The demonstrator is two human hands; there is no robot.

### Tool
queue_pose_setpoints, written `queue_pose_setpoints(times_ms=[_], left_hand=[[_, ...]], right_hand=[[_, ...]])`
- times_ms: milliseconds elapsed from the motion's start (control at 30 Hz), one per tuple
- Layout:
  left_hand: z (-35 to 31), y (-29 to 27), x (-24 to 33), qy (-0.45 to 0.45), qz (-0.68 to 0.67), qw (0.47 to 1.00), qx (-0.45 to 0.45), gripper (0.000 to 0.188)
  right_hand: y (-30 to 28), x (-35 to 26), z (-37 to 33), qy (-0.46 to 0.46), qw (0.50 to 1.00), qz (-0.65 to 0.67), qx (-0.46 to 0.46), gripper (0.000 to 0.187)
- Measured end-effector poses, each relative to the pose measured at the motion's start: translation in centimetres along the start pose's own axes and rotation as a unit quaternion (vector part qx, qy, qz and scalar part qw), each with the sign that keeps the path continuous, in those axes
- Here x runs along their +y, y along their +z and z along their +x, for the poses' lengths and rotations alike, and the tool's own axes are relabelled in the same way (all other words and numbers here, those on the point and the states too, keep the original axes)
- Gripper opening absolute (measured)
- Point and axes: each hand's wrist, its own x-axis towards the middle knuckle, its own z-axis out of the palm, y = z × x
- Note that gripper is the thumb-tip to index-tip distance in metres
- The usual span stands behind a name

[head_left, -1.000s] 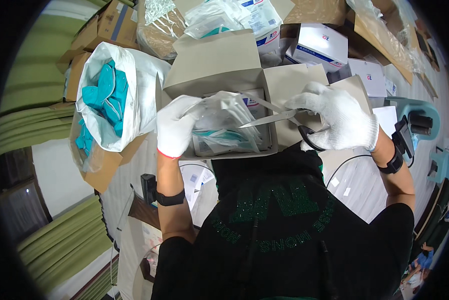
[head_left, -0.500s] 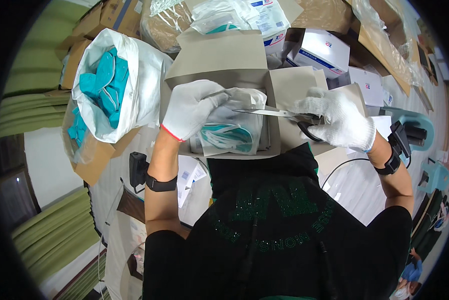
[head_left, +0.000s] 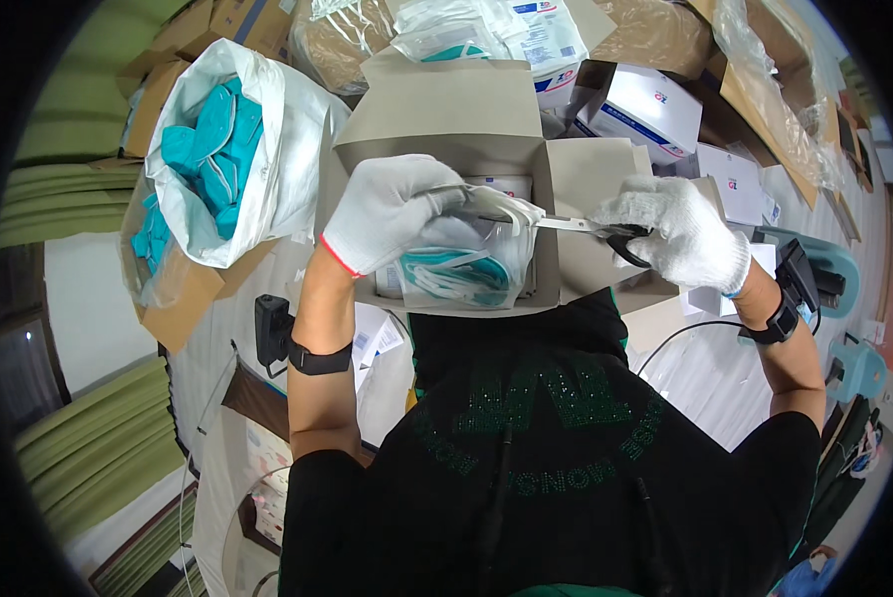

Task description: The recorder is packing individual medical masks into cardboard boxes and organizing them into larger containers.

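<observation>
In my gloved right hand (head_left: pixel 670 231) is a pair of scissors (head_left: pixel 564 224), black-handled with metal blades pointing left. The blades meet the gathered top edge of a clear plastic bag (head_left: pixel 476 284). My gloved left hand (head_left: pixel 396 211) pinches that top edge at its left end. Through the plastic show turquoise masks (head_left: pixel 461 271) with white straps. The bag stands in an open cardboard box (head_left: pixel 446 104) whose flaps are folded outward. Part of the blades is hidden behind the bag's folded edge.
At the left a white sack (head_left: pixel 302 149) holds turquoise masks (head_left: pixel 217 149). White boxes (head_left: pixel 655 109) stand at the back right, near a cardboard carton (head_left: pixel 765 99). Beyond the open box lie bagged masks (head_left: pixel 456 40). Blue-green plastic chairs (head_left: pixel 824 264) are at the right.
The scissor blades have gone from lying across the bag's top to being around its edge, which is now bunched into a white fold. The view has shifted slightly.
</observation>
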Motion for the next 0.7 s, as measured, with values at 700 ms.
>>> queue_pose_setpoints(times_ms=[700], left_hand=[[0.9,-0.1,3.4,-0.015,0.037,0.997,-0.061,0.012]], right_hand=[[0.2,0.1,-1.1,-0.037,0.998,0.002,0.046,0.037]])
